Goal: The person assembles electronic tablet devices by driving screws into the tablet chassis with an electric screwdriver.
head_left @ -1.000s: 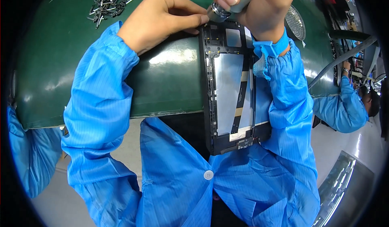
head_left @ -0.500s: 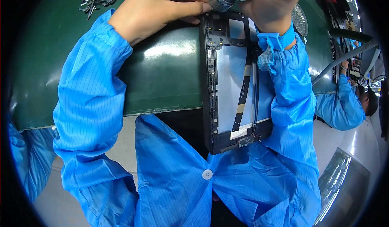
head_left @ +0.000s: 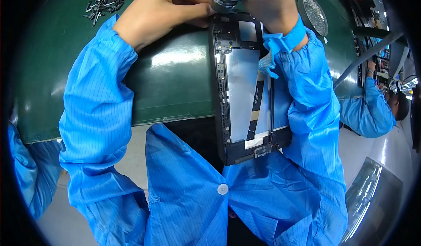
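A black tablet-like device (head_left: 241, 92) with its inside exposed lies tilted over the table's front edge. Silver plates, a dark ribbon cable and small connectors show in it. My left hand (head_left: 164, 11) reaches to its far left corner, thumb and fingers closed together there, the fingertips partly hidden. My right hand (head_left: 272, 4) grips a grey power screwdriver (head_left: 224, 3) with a metal collar, held over that same corner. The driver's tip is out of sight. A blue wrist strap (head_left: 285, 42) circles my right wrist and hangs over the device.
Several small black and silver parts (head_left: 107, 0) lie piled on the green table (head_left: 175, 88) at the far left. A round clear dish (head_left: 313, 15) stands right of my right hand. A cable (head_left: 372, 55) bends across the right side, and a co-worker's blue sleeve (head_left: 368, 112) shows beyond.
My right hand and the screwdriver have shifted left and slightly toward the far edge. The device has slid a little left, and the round dish now shows more fully.
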`<state>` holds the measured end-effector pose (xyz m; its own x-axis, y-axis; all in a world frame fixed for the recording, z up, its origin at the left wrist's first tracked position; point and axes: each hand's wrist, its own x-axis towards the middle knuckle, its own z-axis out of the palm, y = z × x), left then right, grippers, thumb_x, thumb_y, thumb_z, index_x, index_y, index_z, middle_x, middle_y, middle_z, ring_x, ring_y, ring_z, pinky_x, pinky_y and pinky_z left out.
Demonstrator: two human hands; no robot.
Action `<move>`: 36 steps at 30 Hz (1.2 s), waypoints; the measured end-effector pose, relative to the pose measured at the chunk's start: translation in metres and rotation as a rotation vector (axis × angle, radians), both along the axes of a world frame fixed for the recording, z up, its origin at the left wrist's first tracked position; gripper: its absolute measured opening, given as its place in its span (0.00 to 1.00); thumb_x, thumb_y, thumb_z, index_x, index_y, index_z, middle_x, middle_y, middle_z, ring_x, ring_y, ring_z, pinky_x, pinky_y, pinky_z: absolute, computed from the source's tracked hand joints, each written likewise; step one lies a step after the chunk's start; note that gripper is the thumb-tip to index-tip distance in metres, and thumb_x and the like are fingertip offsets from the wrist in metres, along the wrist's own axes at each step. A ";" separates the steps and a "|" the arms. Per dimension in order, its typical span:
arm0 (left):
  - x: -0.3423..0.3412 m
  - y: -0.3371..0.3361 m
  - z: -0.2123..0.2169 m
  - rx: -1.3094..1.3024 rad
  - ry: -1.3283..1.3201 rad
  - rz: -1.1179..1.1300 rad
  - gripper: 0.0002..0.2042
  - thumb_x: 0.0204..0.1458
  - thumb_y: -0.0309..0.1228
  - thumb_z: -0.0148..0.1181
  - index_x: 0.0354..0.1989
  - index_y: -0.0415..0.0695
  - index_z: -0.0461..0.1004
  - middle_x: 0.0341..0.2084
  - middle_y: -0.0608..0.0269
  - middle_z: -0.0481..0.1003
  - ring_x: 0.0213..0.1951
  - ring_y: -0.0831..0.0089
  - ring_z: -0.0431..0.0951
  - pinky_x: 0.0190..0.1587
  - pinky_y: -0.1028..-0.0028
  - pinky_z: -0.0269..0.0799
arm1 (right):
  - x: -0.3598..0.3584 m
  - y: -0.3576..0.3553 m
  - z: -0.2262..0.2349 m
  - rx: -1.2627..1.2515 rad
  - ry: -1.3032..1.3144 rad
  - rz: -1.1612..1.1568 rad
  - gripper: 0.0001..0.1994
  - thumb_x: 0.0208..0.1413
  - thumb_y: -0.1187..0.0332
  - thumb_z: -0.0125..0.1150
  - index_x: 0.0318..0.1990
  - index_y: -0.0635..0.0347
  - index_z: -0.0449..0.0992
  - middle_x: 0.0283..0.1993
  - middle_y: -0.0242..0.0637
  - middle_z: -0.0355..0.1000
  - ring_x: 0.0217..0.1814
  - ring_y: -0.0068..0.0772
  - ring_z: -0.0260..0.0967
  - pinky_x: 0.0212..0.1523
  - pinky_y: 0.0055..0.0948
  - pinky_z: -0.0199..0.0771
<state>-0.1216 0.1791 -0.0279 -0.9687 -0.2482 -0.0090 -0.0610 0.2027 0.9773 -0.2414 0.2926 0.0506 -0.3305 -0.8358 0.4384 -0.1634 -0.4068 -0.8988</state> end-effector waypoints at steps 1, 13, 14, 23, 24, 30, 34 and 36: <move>0.000 0.002 0.003 -0.005 0.002 -0.003 0.11 0.58 0.27 0.59 0.44 0.31 0.79 0.35 0.52 0.82 0.40 0.67 0.84 0.50 0.72 0.78 | 0.000 -0.001 0.000 0.023 0.006 -0.029 0.09 0.60 0.69 0.61 0.30 0.67 0.76 0.19 0.34 0.71 0.12 0.18 0.62 0.12 0.20 0.60; -0.001 0.005 0.011 0.126 0.052 0.003 0.09 0.57 0.24 0.61 0.43 0.32 0.79 0.34 0.55 0.81 0.36 0.72 0.82 0.43 0.72 0.79 | 0.005 -0.008 0.001 0.039 -0.133 -0.049 0.07 0.59 0.70 0.64 0.33 0.65 0.79 0.18 0.28 0.71 0.16 0.13 0.64 0.15 0.20 0.59; 0.005 0.003 0.017 -0.061 0.057 0.126 0.09 0.57 0.23 0.60 0.43 0.33 0.79 0.35 0.53 0.82 0.36 0.69 0.83 0.42 0.71 0.78 | 0.006 -0.006 0.004 0.108 -0.191 0.003 0.06 0.59 0.71 0.63 0.34 0.65 0.80 0.19 0.29 0.72 0.15 0.14 0.64 0.15 0.19 0.60; 0.101 0.212 0.031 -0.950 0.048 0.217 0.44 0.37 0.61 0.72 0.60 0.43 0.73 0.62 0.41 0.65 0.61 0.31 0.65 0.63 0.38 0.58 | -0.009 0.000 0.006 0.103 -0.174 0.083 0.12 0.56 0.63 0.69 0.34 0.63 0.76 0.22 0.34 0.73 0.15 0.19 0.66 0.17 0.22 0.65; 0.105 0.215 0.022 -0.946 0.054 0.223 0.44 0.37 0.61 0.72 0.61 0.43 0.72 0.62 0.40 0.65 0.61 0.32 0.65 0.62 0.38 0.60 | -0.012 0.002 0.008 0.092 -0.168 0.075 0.10 0.55 0.66 0.68 0.36 0.65 0.77 0.25 0.35 0.75 0.17 0.20 0.69 0.18 0.22 0.68; 0.090 0.176 0.015 -1.221 0.077 0.352 0.38 0.43 0.56 0.70 0.51 0.32 0.75 0.54 0.42 0.73 0.52 0.47 0.76 0.55 0.62 0.76 | -0.066 0.044 0.039 -0.066 -0.042 -0.245 0.09 0.54 0.75 0.61 0.40 0.71 0.76 0.34 0.43 0.76 0.26 0.28 0.73 0.31 0.29 0.77; 0.040 0.111 0.005 -1.460 0.007 0.417 0.37 0.49 0.55 0.65 0.53 0.29 0.72 0.53 0.37 0.72 0.48 0.45 0.77 0.50 0.62 0.78 | -0.111 0.068 0.029 -0.095 -0.102 -0.437 0.11 0.55 0.76 0.60 0.45 0.72 0.77 0.40 0.45 0.78 0.25 0.24 0.71 0.29 0.27 0.76; 0.005 0.060 0.002 -1.585 0.007 0.454 0.37 0.52 0.56 0.61 0.53 0.28 0.72 0.54 0.36 0.71 0.45 0.46 0.78 0.47 0.63 0.79 | -0.130 0.080 0.028 -0.067 -0.098 -0.506 0.12 0.55 0.77 0.59 0.46 0.72 0.77 0.40 0.45 0.80 0.22 0.21 0.69 0.26 0.24 0.73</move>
